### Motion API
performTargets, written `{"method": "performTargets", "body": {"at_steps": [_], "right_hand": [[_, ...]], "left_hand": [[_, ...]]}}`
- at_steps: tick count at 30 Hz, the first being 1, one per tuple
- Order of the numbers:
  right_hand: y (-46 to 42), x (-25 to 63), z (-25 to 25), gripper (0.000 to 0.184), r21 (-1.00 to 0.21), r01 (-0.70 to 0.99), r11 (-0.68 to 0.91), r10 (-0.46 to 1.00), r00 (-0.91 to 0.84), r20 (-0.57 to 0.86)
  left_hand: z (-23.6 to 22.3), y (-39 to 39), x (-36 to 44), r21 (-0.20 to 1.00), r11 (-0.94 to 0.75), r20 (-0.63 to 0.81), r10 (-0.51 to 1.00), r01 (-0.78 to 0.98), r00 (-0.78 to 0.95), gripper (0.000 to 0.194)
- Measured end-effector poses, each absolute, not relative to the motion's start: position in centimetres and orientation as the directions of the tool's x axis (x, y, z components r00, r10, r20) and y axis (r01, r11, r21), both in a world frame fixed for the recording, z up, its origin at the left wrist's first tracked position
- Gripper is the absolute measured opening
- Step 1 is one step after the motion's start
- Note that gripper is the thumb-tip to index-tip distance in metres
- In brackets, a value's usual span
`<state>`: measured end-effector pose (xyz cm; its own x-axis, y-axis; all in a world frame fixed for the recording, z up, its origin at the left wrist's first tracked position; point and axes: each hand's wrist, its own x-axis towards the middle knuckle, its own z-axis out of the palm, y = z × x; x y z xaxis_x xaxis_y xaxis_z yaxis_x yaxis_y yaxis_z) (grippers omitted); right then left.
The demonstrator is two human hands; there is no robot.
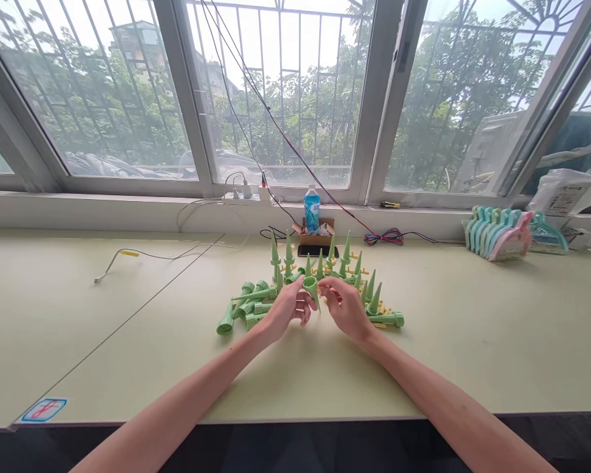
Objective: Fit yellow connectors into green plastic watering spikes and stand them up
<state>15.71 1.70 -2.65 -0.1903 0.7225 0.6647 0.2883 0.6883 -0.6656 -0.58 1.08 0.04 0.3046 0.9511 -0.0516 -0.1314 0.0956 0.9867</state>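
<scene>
My left hand (288, 307) is closed around a green hollow plastic spike (310, 284). Its round open end tilts up toward me and its point slants down to the right. Close to that rim, the fingertips of my right hand (347, 307) are pinched together; whatever sits between them is too small to make out. Behind both hands, several green spikes (346, 253) stand point-up. Left of them lie several green tubes with ribbed caps (225, 325), and another capped tube (396, 319) rests by my right wrist. Small yellow plastic pieces (385, 309) are scattered among the spikes, partly hidden by my right hand.
A small cardboard box (316, 239) holds a blue bottle (312, 209), with a dark phone (319, 251) before it. Coiled cable (391, 236) lies at the back right, near pastel plastic hangers (502, 233). A white cable (148, 257) crosses the table's left side.
</scene>
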Motion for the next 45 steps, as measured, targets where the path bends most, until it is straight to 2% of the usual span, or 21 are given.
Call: {"method": "performTargets", "body": {"at_steps": [7,15,22,33,42,45], "right_hand": [[1.9,15.8,-2.8,0.020,-0.683,0.300,0.666,0.742,-0.180,0.645],[1.9,15.8,-2.8,0.020,-0.711,0.282,0.644,0.763,-0.174,0.622],[1.9,15.7,-2.9,0.023,-0.709,0.296,0.640,0.765,-0.156,0.625],[2.0,15.8,-3.1,0.023,-0.700,0.313,0.642,0.763,-0.180,0.621],[2.0,15.7,-3.0,0.022,-0.697,0.316,0.644,0.763,-0.198,0.615],[1.9,15.6,-2.9,0.022,-0.696,0.313,0.647,0.761,-0.208,0.614]], "left_hand": [[0.2,0.9,-0.6,0.990,0.067,-0.023,0.947,-0.127,0.320,0.040],[0.5,0.7,-0.6,0.996,-0.039,0.067,0.933,-0.086,0.352,0.034],[0.7,0.3,-0.5,0.995,-0.092,0.102,0.944,-0.048,0.313,0.042],[0.3,0.4,-0.5,0.978,-0.207,0.200,0.947,0.002,0.253,0.039],[-0.2,0.6,-0.6,0.946,-0.304,0.271,0.930,0.107,0.248,0.048],[-0.4,0.6,-0.7,0.914,-0.375,0.329,0.910,0.158,0.252,0.043]]}}
